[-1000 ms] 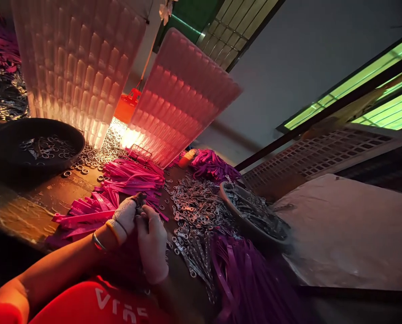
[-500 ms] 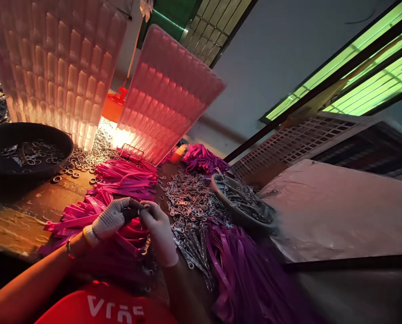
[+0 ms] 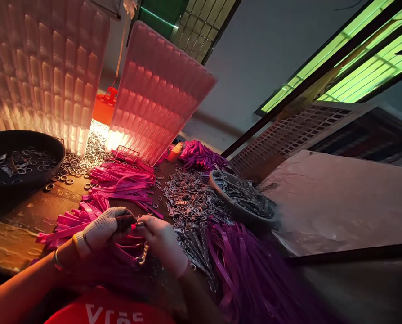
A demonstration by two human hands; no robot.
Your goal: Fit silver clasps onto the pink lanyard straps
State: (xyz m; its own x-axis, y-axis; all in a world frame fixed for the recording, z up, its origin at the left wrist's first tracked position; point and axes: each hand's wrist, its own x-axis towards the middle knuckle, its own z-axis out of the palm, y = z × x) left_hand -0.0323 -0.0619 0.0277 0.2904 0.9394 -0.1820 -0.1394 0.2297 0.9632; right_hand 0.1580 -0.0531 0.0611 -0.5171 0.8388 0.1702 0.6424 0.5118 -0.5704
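Observation:
My left hand [image 3: 108,226], in a white dotted glove with dark, dirty fingertips, is closed in a pinch. Its fingers meet those of my right hand [image 3: 163,238], which wears a pale glove and is closed too. A small metal ring [image 3: 140,223] shows at the right fingertips, and a bit of pink strap [image 3: 133,228] shows between the hands; the fingers hide most of both. Just below hangs a short metal chain [image 3: 143,253] at the end of a pink strap. Under and behind my hands lies a heap of pink straps [image 3: 122,180].
Metal clasps [image 3: 187,198] lie piled right of my hands, beside a grey bowl [image 3: 216,184] full of them. Purple straps [image 3: 234,265] drape at the right. A black pan [image 3: 57,166] with rings stands left. Loose rings [image 3: 73,164] lie under a red lamp [image 3: 104,108] between upright plastic panels [image 3: 163,90].
Both hands have come slightly lower and nearer my body, still fingertip to fingertip. My right hand has turned and spread a little to the right. The view has shifted slightly.

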